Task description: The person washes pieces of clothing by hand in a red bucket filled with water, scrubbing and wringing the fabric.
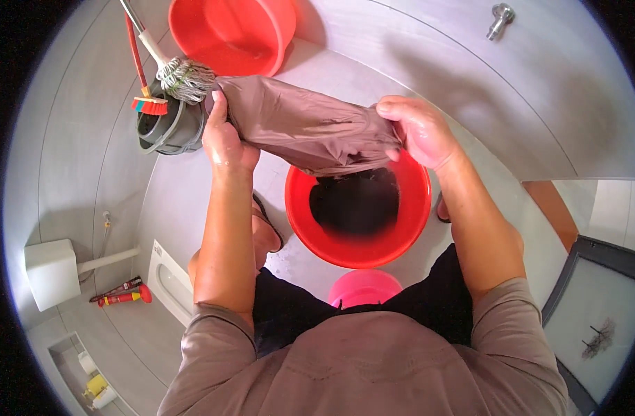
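Observation:
A wet-looking brown-grey cloth garment [301, 119] is stretched sideways between my two hands, above the floor. My left hand [227, 138] grips its left end, thumb on top. At the other end my right hand [419, 127] holds a bunched part, with some fingers hidden behind the fabric. Below the garment stands a round red plastic basin [359, 255] between my feet. Inside it lies a dark mass [356, 203], dark water or dark cloth; I cannot tell which. The garment's lower edge overlaps the basin's far rim in the view.
A larger red tub [234, 31] leans at the wall. Left of it are a string mop [184, 78], a red brush [150, 105] and a grey bucket [171, 127]. A squat toilet [171, 281] lies left, a pink stool or basin [367, 286] close before me, a framed door [598, 312] at right.

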The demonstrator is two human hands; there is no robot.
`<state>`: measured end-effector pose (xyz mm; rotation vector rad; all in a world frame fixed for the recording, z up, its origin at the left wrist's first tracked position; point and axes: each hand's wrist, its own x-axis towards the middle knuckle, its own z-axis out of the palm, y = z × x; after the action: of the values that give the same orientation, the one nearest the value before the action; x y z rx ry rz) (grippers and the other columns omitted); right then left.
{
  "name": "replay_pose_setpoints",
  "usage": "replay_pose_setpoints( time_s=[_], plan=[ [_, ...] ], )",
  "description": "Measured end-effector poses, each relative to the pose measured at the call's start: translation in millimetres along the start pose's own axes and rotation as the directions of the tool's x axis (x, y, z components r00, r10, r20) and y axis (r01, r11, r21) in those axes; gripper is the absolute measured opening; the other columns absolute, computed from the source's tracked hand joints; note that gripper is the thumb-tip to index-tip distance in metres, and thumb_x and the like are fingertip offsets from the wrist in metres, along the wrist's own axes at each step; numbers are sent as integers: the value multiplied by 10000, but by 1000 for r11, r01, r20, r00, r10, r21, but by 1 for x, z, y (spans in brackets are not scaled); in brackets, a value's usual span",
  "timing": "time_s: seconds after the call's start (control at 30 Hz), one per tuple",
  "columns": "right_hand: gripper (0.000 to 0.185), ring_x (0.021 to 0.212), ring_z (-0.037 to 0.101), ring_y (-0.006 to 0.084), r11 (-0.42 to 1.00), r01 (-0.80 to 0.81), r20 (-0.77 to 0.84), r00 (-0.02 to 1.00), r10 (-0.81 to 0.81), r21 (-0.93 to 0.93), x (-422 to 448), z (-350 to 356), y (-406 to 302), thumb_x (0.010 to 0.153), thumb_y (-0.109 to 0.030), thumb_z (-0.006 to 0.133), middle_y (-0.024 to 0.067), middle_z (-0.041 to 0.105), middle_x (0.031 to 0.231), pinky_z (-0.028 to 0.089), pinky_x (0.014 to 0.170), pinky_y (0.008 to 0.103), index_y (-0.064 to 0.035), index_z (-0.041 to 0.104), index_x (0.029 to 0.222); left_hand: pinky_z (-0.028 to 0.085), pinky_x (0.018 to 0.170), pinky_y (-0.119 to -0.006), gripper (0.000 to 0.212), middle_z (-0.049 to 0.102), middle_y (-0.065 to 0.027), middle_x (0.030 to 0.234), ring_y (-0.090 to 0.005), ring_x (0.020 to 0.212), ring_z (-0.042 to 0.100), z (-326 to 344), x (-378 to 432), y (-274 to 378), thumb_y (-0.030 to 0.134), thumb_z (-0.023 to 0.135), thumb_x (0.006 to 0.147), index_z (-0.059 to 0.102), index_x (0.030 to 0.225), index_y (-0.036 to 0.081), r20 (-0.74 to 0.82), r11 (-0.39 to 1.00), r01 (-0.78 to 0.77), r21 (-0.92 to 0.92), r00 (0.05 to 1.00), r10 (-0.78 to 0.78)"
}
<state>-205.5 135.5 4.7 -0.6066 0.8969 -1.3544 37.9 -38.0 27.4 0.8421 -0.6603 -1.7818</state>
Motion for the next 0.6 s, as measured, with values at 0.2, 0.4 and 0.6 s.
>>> replay_pose_setpoints(
  time_s=[0.2, 0.4, 0.6],
  plan=[
    [178, 862, 613, 210, 960, 200, -44, 980, -195, 195, 7, -13, 8, 886, -163, 584, 105, 668, 929, 500, 820, 374, 4, 639, 915, 464, 1067, -474, 377, 631, -111, 1304, -307, 1186, 608, 5, -4, -2, 305, 505, 1055, 566, 1322, 46, 8, 997, -5, -74, 1000, 5],
    [274, 965, 645, 199, 977, 197, -6, 980, -197, 82, 0, 24, -11, 872, -122, 577, 110, 698, 1036, 515, 888, 347, 33, 684, 1070, 519, 907, -447, 427, 721, -149, 1087, -325, 1003, 685, -2, -4, 3, 385, 694, 915, 713, 1073, -11, 119, 224, -123, 967, 992, 34],
    [148, 770, 629, 125, 744, 392, 254, 920, -300, -542, 11, 34, 12, 896, -42, 629, 56, 678, 881, 509, 730, 273, 15, 736, 981, 481, 1028, -413, 547, 578, -171, 1362, -305, 1241, 580, 7, -38, -28, 246, 758, 872, 580, 1353, 57, 651, 99, -643, 759, 754, -88]
  ],
)
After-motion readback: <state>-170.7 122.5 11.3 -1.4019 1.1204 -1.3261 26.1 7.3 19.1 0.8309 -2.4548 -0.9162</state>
